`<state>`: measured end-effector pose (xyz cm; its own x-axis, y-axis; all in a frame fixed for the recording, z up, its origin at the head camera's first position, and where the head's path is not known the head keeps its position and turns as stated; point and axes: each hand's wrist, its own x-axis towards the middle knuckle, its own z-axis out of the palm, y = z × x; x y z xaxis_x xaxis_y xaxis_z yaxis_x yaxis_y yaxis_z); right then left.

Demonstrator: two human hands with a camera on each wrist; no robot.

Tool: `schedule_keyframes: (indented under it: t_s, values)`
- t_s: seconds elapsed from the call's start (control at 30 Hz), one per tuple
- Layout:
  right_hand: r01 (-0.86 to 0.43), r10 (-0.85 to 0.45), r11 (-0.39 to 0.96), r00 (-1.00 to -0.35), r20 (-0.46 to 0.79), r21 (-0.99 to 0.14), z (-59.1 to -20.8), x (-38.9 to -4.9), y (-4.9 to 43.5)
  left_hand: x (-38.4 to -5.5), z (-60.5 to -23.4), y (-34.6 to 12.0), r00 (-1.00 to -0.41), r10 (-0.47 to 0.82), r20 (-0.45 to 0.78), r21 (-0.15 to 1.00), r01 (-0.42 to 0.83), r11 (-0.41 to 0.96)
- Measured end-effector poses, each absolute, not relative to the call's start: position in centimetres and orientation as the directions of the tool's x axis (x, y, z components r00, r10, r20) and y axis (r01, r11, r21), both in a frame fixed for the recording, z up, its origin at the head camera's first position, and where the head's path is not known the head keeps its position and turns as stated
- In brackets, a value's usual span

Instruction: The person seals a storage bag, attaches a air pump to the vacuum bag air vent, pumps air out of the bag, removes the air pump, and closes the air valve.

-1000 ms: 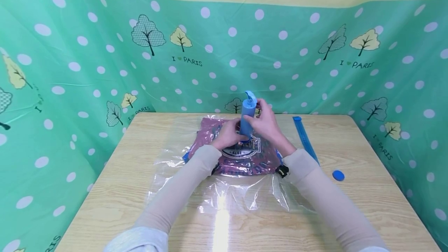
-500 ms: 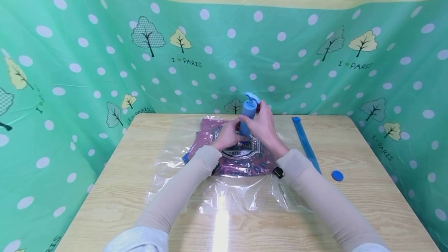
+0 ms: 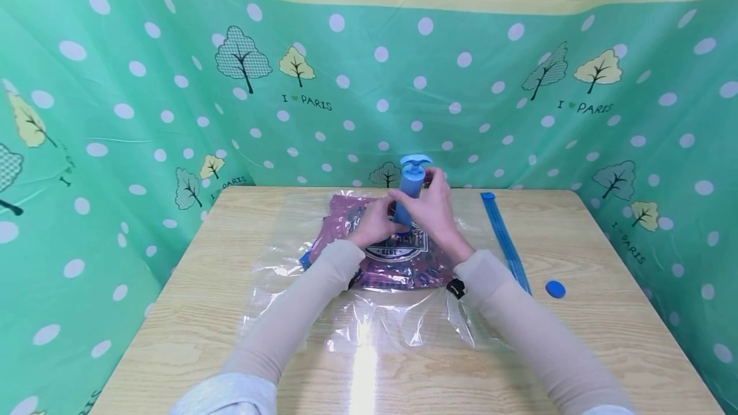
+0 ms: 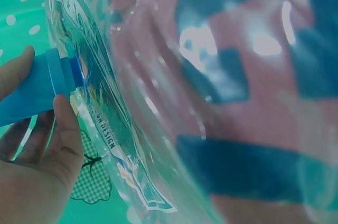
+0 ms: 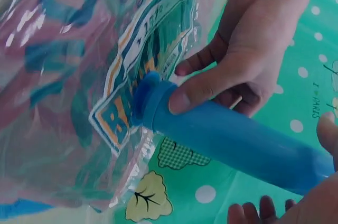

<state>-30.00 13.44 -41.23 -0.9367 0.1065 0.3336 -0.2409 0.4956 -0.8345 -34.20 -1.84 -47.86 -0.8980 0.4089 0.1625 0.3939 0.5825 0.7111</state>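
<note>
A blue hand pump [image 3: 410, 186] stands upright with its lower end at the blue valve [image 5: 147, 92] of a clear plastic vacuum bag [image 3: 398, 322]. Inside the bag lies a folded dusky-pink cloth [image 3: 340, 213] with dark blue print and a badge reading 1973. My left hand [image 3: 375, 221] holds the pump's foot between thumb and fingers, close over the bag. Higher up, my right hand [image 3: 434, 213] grips the barrel, thumb across its near side. The T-shaped handle [image 3: 416, 160] sits low on the pump top, above both hands.
To the right, a long blue zip-like strip [image 3: 506, 242] lies on the wooden table [image 3: 611, 338]. A round blue cap [image 3: 556, 289] is near its lower end. A green dotted curtain [image 3: 346, 107] hangs behind the table and at both sides.
The pump has turned, so its handle now shows broadside instead of nearly end-on. My right hand has shifted round the barrel, its wrist slightly leftward. The left hand stays at the foot.
</note>
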Motion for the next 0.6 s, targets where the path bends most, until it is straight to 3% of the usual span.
schedule_keyframes:
  t_s: [0.2, 0.6]
  values:
    - [-0.241, 0.171, 0.499, -0.914, 0.367, -0.833, -41.46, -29.87, 12.86, -34.18, -47.94, -1.91, -0.894, 0.414, 0.169, 0.714, 0.401, 0.574]
    - [-0.321, 0.064, 0.434, -0.921, 0.385, -0.842, -40.9, -29.43, 12.98, -34.28, -47.75, -2.36, -0.887, 0.436, 0.149, 0.745, 0.391, 0.54]
